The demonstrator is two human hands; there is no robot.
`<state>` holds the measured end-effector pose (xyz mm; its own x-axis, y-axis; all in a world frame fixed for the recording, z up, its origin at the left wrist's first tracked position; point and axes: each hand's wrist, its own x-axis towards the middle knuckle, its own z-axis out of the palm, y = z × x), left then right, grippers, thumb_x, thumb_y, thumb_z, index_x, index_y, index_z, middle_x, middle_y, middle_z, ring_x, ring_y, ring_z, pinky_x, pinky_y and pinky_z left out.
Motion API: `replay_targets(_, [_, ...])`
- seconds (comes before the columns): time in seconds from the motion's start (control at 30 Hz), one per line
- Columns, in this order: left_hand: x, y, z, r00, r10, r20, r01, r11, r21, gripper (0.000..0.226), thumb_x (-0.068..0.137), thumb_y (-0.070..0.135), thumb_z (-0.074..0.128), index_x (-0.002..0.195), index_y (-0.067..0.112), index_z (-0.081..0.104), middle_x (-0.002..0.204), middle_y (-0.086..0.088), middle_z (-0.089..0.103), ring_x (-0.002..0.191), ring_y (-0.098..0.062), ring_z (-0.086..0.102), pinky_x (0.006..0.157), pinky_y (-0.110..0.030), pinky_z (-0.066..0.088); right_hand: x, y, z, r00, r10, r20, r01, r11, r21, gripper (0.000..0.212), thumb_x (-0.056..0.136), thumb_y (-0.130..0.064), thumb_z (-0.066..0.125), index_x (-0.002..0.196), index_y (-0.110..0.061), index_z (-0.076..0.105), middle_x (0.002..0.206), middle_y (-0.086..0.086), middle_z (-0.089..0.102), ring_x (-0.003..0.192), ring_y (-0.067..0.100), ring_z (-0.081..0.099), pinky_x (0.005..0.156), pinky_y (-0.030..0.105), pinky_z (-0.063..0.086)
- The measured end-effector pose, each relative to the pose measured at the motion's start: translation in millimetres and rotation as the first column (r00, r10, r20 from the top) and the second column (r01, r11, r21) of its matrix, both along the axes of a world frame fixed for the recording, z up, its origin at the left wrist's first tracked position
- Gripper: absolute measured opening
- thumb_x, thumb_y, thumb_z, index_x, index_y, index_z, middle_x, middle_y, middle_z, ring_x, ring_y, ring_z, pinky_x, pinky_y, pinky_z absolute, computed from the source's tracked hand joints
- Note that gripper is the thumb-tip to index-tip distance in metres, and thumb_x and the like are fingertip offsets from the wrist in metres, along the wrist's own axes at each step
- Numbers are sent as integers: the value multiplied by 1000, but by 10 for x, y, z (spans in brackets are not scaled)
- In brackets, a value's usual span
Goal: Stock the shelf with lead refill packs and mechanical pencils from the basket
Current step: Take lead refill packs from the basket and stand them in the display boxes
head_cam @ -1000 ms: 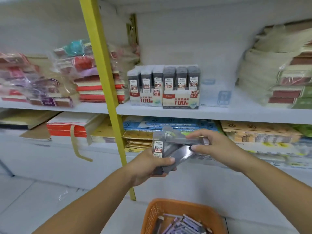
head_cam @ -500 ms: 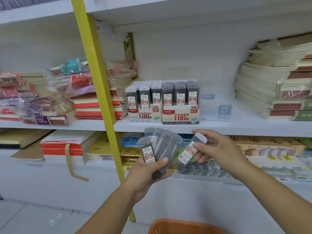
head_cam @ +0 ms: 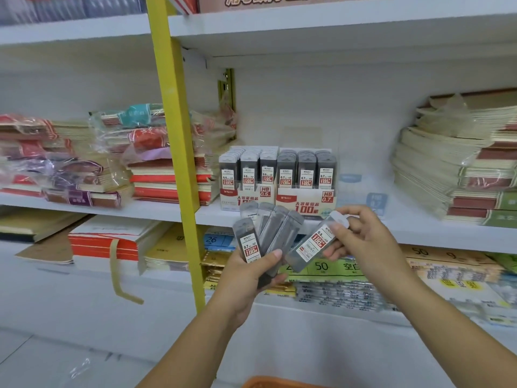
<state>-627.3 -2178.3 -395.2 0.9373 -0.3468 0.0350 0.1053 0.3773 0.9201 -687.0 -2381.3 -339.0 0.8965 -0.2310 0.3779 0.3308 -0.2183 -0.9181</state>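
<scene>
My left hand (head_cam: 249, 271) grips a fan of several grey lead refill packs (head_cam: 265, 233), the front one labelled 0.7. My right hand (head_cam: 361, 239) pinches a single refill pack (head_cam: 310, 245) labelled 0.5, tilted, just right of the fan. Both hands are below and in front of two display boxes on the white shelf (head_cam: 391, 228): a 0.5 box (head_cam: 246, 180) on the left and a 0.7 box (head_cam: 306, 180) on the right, each filled with upright packs. The orange basket's rim (head_cam: 279, 383) shows at the bottom edge.
A yellow upright post (head_cam: 174, 152) stands left of the display boxes. Stacks of wrapped notebooks (head_cam: 156, 158) lie left of it, another stack (head_cam: 458, 163) at the right. A pale box (head_cam: 363, 189) sits right of the 0.7 box. Paper packs fill the lower shelf (head_cam: 349, 270).
The view has tilted up and moved closer to the shelf, so the basket nearly left the frame. My right hand has drawn one pack clear of the fan in my left hand.
</scene>
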Motion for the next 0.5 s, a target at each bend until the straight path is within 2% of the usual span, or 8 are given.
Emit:
replay_targets(0.17, [77, 154, 302, 991, 116, 69, -111, 991, -74, 41, 84, 8, 76, 121, 20, 62, 105, -5, 78, 98, -25, 75, 72, -32, 62, 108, 71, 590, 978, 7, 207, 30, 984, -173, 12, 96, -17, 57, 101, -26, 51, 86, 4, 74, 70, 23, 71, 62, 31, 59])
replay_targets(0.27, [149, 304, 448, 976, 203, 77, -191, 972, -137, 42, 84, 8, 76, 121, 23, 63, 105, -6, 78, 97, -24, 76, 70, -31, 62, 304, 224, 976, 952, 24, 304, 79, 943, -324, 17, 95, -19, 59, 96, -34, 49, 86, -3, 74, 71, 14, 71, 61, 25, 58])
replay_targets(0.37, [214, 484, 464, 957, 281, 67, -267, 950, -165, 43, 86, 8, 75, 122, 25, 62, 105, -6, 78, 95, -23, 76, 71, -34, 63, 568, 436, 1266, 934, 28, 357, 165, 850, -500, 21, 95, -24, 60, 93, -40, 48, 84, -5, 71, 70, 3, 70, 60, 20, 56])
replay_targets(0.5, [305, 709, 374, 941, 337, 26, -325, 923, -205, 41, 86, 6, 73, 121, 25, 62, 103, -5, 78, 95, -24, 76, 68, -31, 62, 946, 643, 1400, 959, 12, 284, 211, 640, -738, 13, 94, -30, 59, 101, -34, 48, 89, -9, 67, 73, 6, 68, 67, 32, 57])
